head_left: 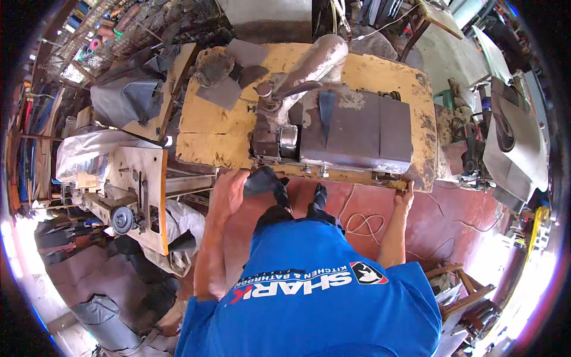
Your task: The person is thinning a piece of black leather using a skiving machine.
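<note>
A grey machine [351, 122] with worn paint and a shiny metal cylinder [288, 138] stands on a yellow wooden tabletop [205, 140]. At the table's near edge, left of the cylinder, my left hand [231, 187] is closed against a dark, flat piece of material [259, 181]. Its fingertips are partly hidden. Farther right, my right hand [405, 195] is closed at the table's near right edge, beside a small yellowish piece [397, 185]. What its fingers grip is too small to make out. A narrow dark strip [326, 113] lies on top of the machine.
Grey flat scraps [220, 93] lie at the table's back left. To the left stands another work table with a black handwheel [122, 219]. A pale cord [363, 225] loops over the red floor [437, 223]. Dark sheets [101, 273] are heaped at lower left, and a wooden frame [467, 291] stands at lower right.
</note>
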Action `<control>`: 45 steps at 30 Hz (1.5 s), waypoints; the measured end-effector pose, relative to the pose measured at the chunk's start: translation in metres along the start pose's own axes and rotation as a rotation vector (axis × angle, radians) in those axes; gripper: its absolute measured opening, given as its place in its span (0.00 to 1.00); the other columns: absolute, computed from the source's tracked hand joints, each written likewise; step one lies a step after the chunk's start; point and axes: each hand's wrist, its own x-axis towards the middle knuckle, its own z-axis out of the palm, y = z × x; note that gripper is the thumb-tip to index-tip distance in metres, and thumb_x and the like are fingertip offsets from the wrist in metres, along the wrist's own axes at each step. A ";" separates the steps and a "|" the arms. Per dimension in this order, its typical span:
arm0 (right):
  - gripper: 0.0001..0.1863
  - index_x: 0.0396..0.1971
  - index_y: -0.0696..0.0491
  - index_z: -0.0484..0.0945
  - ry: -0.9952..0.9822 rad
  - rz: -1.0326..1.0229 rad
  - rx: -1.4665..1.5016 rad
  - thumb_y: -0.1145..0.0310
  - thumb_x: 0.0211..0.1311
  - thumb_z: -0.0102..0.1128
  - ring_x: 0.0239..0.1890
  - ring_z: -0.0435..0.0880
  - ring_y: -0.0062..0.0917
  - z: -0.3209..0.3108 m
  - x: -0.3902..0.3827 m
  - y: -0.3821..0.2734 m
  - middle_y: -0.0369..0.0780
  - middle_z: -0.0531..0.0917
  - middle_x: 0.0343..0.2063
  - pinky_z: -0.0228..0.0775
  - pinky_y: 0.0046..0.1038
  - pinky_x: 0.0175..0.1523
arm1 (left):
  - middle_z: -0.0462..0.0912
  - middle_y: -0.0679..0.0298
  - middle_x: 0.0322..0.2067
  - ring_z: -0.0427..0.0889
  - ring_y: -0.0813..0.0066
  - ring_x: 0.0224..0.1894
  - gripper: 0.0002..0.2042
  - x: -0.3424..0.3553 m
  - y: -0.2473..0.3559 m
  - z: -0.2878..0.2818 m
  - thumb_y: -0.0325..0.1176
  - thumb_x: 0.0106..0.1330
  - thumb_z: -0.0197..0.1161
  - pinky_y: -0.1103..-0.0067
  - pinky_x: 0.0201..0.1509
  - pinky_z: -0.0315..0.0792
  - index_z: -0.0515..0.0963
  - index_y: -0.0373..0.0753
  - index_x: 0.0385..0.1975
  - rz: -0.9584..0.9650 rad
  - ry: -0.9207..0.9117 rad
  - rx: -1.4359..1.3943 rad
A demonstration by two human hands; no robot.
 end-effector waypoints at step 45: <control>0.22 0.30 0.58 0.72 -0.616 -1.013 -1.029 0.56 0.77 0.40 0.25 0.71 0.23 0.347 -0.290 0.103 0.40 0.73 0.20 0.66 0.29 0.34 | 0.76 0.61 0.35 0.79 0.63 0.38 0.15 0.118 -0.041 0.049 0.33 0.57 0.67 0.71 0.40 0.75 0.81 0.44 0.45 0.342 -0.007 -0.110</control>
